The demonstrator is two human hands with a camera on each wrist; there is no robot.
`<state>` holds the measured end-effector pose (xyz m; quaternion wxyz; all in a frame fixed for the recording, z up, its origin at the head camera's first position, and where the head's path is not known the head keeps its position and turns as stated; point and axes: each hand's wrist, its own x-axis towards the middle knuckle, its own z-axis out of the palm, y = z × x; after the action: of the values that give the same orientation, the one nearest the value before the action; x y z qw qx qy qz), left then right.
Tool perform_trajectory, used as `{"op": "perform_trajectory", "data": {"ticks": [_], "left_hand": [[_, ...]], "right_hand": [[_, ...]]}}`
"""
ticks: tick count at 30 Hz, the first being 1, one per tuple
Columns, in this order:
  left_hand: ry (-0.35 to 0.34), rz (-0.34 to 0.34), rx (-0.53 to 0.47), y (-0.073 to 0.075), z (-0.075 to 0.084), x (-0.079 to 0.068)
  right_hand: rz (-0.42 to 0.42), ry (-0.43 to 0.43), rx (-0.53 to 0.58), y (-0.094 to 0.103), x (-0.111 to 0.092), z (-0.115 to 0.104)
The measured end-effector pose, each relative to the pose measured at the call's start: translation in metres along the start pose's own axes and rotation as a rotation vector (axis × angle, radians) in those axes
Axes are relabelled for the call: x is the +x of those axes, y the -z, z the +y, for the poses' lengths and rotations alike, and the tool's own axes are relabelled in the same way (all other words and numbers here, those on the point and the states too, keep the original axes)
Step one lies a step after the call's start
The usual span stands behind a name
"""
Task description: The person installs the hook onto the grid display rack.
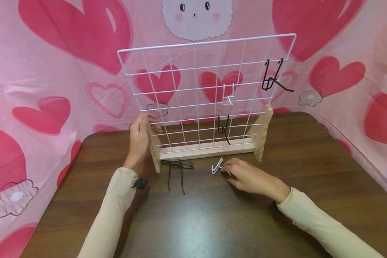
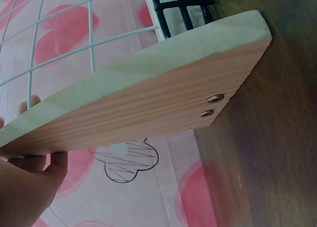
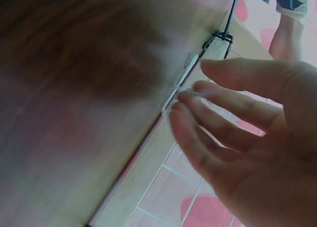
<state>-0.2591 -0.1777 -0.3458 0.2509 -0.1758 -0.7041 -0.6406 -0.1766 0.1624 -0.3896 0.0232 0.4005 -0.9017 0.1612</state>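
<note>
Pink heart-print cloth [image 1: 106,95] behind; brown table [image 1: 309,161] below. Left hand [image 1: 141,139], left of centre, grips the left wooden side panel [image 1: 155,154], thumb and fingers on opposite faces. Right hand [image 1: 245,175], lower right of centre: fingers loosely bent, thumb apart, at a loose white hook [image 1: 216,167]; cannot tell whether held. Black hooks [image 1: 177,164] lie left of it, lower centre-left. White wire grid [image 1: 196,88] stands mid-frame, carrying an upper-right black hook [image 1: 269,83], a central white hook [image 1: 228,99] and a lower black hook [image 1: 223,129].
</note>
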Motion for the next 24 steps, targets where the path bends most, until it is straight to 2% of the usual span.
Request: {"op": "perform_trajectory", "data": {"ticks": [6,10,14,20,24], "left_hand": [[-0.007,-0.011,0.003,0.000,0.002,0.000],[-0.013,-0.013,0.005,0.000,0.003,0.000],[-0.031,-0.007,0.009,0.001,0.001,-0.001],[-0.044,-0.010,-0.001,0.000,-0.001,-0.001],[-0.039,-0.010,-0.006,0.000,-0.001,-0.001]], "right_hand": [[0.150,0.047,0.065,0.001,0.003,0.000],[0.201,0.071,0.059,0.004,0.004,-0.002],[0.161,0.057,0.121,0.004,0.006,0.000],[0.062,-0.013,0.319,0.004,0.006,0.007],[0.016,-0.032,0.405,0.005,0.005,0.011]]}}
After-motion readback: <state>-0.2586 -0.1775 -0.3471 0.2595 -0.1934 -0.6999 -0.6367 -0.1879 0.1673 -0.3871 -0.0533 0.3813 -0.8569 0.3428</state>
